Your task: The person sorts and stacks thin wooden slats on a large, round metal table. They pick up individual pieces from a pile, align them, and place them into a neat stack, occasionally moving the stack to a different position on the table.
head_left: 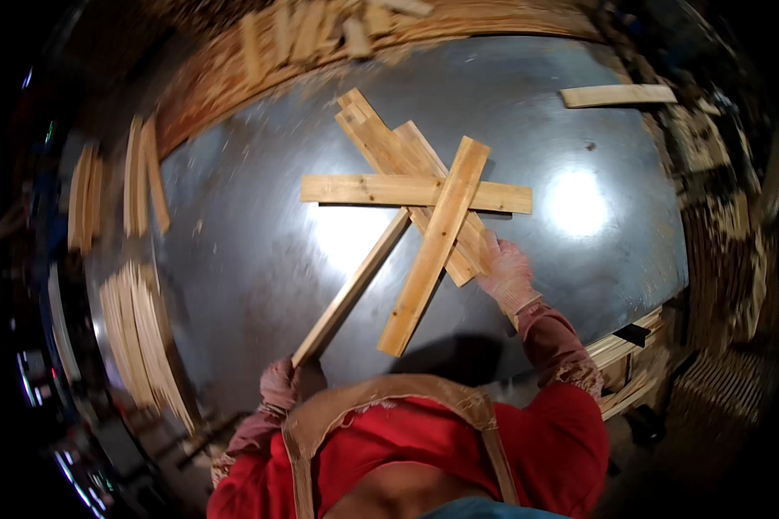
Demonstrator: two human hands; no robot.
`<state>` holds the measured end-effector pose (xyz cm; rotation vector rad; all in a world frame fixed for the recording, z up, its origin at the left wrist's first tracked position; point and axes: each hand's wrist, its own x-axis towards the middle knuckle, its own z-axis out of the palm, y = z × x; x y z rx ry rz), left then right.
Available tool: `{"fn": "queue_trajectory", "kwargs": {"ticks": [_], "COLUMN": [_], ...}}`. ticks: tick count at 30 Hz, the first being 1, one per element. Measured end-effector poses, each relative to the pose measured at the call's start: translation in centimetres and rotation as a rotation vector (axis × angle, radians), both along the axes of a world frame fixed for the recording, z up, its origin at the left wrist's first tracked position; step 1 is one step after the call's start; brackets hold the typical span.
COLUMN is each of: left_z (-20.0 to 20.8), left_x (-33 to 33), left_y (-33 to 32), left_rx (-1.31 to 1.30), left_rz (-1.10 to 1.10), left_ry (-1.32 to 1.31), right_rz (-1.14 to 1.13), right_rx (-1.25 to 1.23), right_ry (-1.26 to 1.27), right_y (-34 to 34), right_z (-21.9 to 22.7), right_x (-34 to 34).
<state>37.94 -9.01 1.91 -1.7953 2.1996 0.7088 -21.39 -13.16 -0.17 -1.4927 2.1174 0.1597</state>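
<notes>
My left hand (pixel 280 383), in a pale glove, is closed round the near end of a narrow wooden slat (pixel 351 287). This slat slants away to the right, its far end meeting a pile of boards. My right hand (pixel 508 275), also gloved, grips the edge of a diagonal wooden board (pixel 469 246) near its lower end; part of its fingers is hidden. Across the pile lie a level board (pixel 372 189) and a slanting board (pixel 433 251), which crosses on top. More boards (pixel 368 134) stick out at the upper left of the pile.
The pile rests on a shiny metal tabletop (pixel 242 285). Slat stacks (pixel 143 333) and upright strips (pixel 136 177) stand along the left edge. A single slat (pixel 619 95) lies at the far right. Loose pieces (pixel 307 33) lie on a wooden surface at the back; wood is stacked right.
</notes>
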Motion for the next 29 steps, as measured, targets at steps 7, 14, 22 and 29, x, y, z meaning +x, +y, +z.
{"fn": "queue_trajectory", "kwargs": {"ticks": [7, 14, 22, 29], "left_z": [3.7, 0.8, -1.4, 0.7], "left_x": [9.6, 22.9, 46.7, 47.0], "left_y": [11.0, 8.1, 4.3, 8.0], "left_rx": [-0.267, -0.534, -0.692, -0.741], "left_rz": [0.135, 0.515, 0.608, 0.645], "left_ry": [0.070, -0.032, -0.418, -0.248], "right_rz": [-0.067, -0.358, -0.102, 0.227], "right_rx": [-0.609, -0.566, -0.626, -0.098], "right_ry": [-0.251, 0.101, -0.578, -0.603], "right_y": [0.8, 2.6, -0.6, -6.0], "right_z": [-3.9, -4.3, -2.0, -0.5], "right_x": [17.6, 32.1, 45.8, 79.5]}}
